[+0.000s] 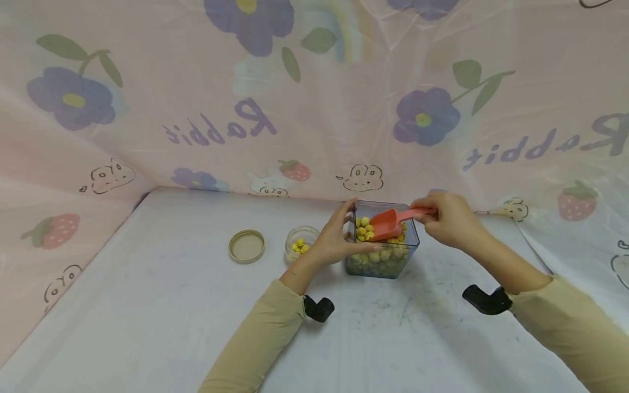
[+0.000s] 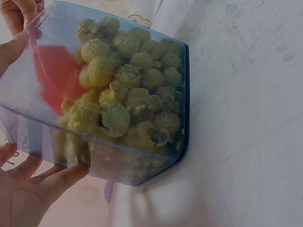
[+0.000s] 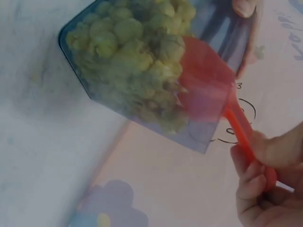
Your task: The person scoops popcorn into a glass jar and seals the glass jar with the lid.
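A clear, tapered plastic container point(image 1: 407, 252) holds yellow popcorn point(image 1: 364, 228) and stands upright on the table. My left hand point(image 1: 330, 240) grips its left side, with the thumb along the front rim and the fingers on the far side. In my right hand point(image 1: 449, 219) is the handle of a red scoop point(image 1: 385, 225), pinched between thumb and fingers. The scoop's blade sits inside the container against the popcorn, as the right wrist view also shows. How much popcorn the blade bears cannot be told.
Left of the container stands a small clear round jar point(image 1: 289, 252) with some yellow popcorn in it. Farther left lies a round beige lid point(image 1: 247, 246). A patterned pink curtain point(image 1: 314, 131) hangs behind the white table point(image 1: 162, 305).
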`<control>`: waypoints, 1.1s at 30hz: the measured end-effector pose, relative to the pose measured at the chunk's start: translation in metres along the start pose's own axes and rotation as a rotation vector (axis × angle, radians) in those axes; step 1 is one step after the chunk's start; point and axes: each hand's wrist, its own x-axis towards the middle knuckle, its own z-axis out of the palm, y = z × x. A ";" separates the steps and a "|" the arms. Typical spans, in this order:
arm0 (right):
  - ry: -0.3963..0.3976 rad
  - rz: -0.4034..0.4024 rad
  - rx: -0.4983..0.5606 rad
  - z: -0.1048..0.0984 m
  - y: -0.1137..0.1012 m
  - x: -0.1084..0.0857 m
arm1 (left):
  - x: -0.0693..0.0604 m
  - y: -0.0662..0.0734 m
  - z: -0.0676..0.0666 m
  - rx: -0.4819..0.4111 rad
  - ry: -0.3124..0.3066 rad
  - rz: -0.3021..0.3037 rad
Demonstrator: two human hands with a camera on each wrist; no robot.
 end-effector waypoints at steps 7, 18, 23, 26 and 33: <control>0.037 0.004 0.044 0.015 0.001 -0.006 | 0.000 0.000 0.000 0.016 -0.002 -0.009; 0.186 0.054 0.146 0.048 0.002 -0.011 | 0.000 0.000 0.000 0.007 -0.006 0.003; 0.178 0.069 0.167 0.050 0.003 -0.008 | -0.001 0.000 0.001 0.003 -0.003 0.002; 0.179 0.068 0.182 0.049 0.004 -0.008 | -0.001 0.000 0.000 0.000 -0.004 0.002; 0.188 0.062 0.218 0.048 0.011 -0.015 | 0.000 0.000 0.000 0.010 -0.003 0.011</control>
